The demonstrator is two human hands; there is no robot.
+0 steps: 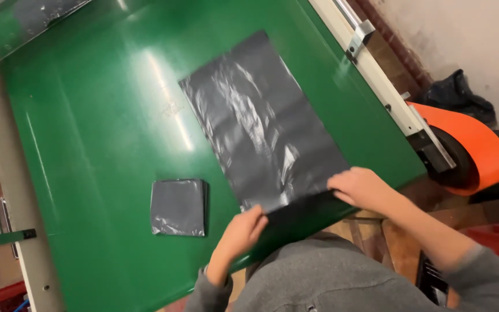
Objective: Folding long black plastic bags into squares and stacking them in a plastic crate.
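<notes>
A flat dark grey plastic bag lies spread lengthwise on a glossy green table. My left hand pinches the bag's near left corner at the table's front edge. My right hand grips the near right corner, where a strip of the bag is folded over. A small folded square of the same dark plastic lies on the table to the left of my left hand, apart from it.
An orange wheel guard over a black roller sits off the table's right edge, beside a white metal rail. A grey frame rail borders the left side. Dark bags lie against the wall.
</notes>
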